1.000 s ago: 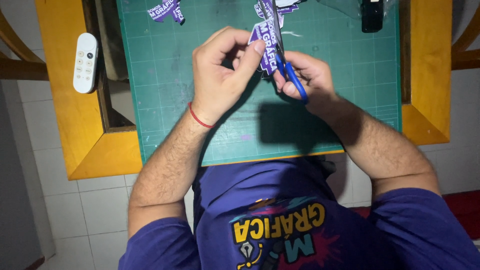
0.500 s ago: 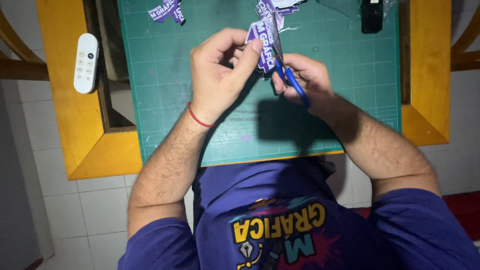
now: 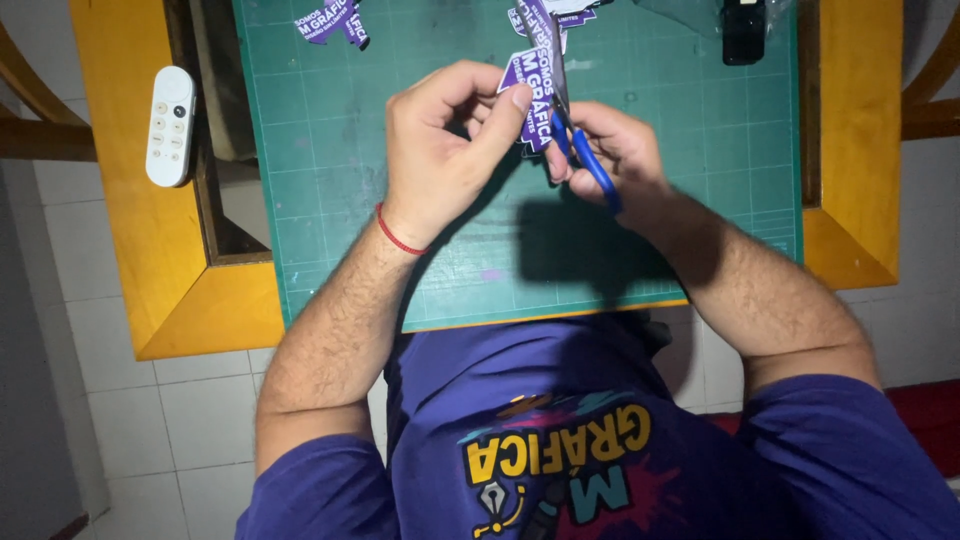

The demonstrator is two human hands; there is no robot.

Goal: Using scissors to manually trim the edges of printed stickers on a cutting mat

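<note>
Above the green cutting mat (image 3: 330, 180), the left hand (image 3: 445, 150) pinches a purple printed sticker (image 3: 528, 85); the right hand (image 3: 615, 150) grips blue-handled scissors (image 3: 585, 160) cutting it.

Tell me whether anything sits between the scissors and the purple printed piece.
Nothing visible does: the left hand pinches the purple piece, and the blue-handled scissors in the right hand already meet its edge.

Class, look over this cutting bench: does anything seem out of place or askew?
One thing: a white remote control lies on the yellow wooden table frame, unrelated to the cutting. Purple printed paper offcuts lie scattered on the green cutting mat, normal for scissor work.
</note>
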